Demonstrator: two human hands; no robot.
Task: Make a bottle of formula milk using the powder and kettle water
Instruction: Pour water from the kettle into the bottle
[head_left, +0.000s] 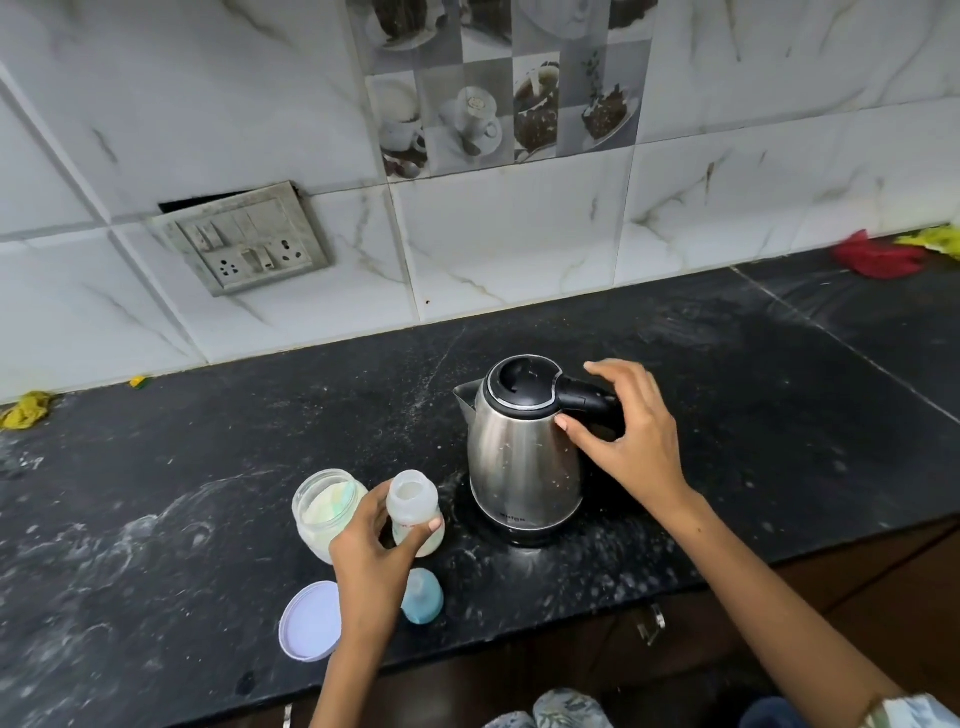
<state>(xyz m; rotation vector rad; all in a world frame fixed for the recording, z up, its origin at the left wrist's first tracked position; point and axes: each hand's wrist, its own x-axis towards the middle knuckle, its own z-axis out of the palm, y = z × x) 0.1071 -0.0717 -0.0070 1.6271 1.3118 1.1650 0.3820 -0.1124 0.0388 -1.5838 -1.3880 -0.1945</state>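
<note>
A steel kettle (522, 457) with a black lid and handle stands on the dark counter (208, 467). My right hand (631, 441) hovers at its handle, fingers spread, thumb touching the body just under the handle. My left hand (371, 551) grips the uncapped baby bottle (413, 506), which stands upright left of the kettle. Just left of the bottle is an open glass jar of white powder (324, 512). The jar's white lid (310, 621) lies rim up near the counter's front edge, and the bottle's blue cap (422, 596) lies beside my left wrist.
A switch and socket plate (244, 244) hangs on the tiled wall at the back left. A yellow cloth (26, 410) lies at the far left, red and yellow cloths (878, 254) at the far right. The counter's front edge runs just below the lid and cap.
</note>
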